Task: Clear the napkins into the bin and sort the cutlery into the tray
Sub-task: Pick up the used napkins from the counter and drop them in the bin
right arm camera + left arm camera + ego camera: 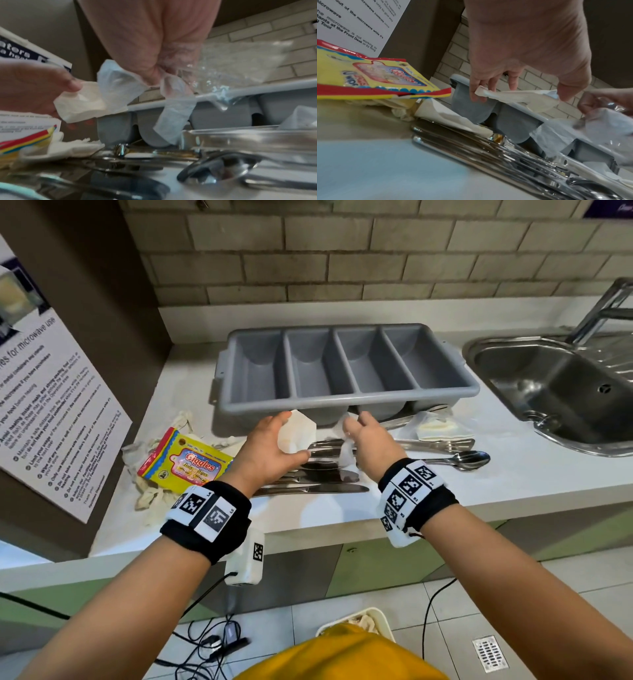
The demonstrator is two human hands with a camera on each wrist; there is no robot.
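My left hand [279,440] holds a folded white napkin [297,433] between thumb and fingers, just above the cutlery pile; the left wrist view shows the same napkin [517,97] pinched edge-on. My right hand [363,436] pinches a thin white napkin [116,79] together with a clear plastic wrapper [240,59]. Below both hands lie knives, forks and spoons [318,470] on the white counter. The grey four-compartment cutlery tray [346,364] stands behind, with nothing in it. More crumpled napkins [147,498] lie at the left.
A yellow Giggles wipes pack [185,460] lies left of the cutlery. Another napkin in plastic [435,426] sits right of the hands, near spoons [462,460]. A steel sink [561,392] is at the right. A cream bin [363,621] with napkins stands on the floor below.
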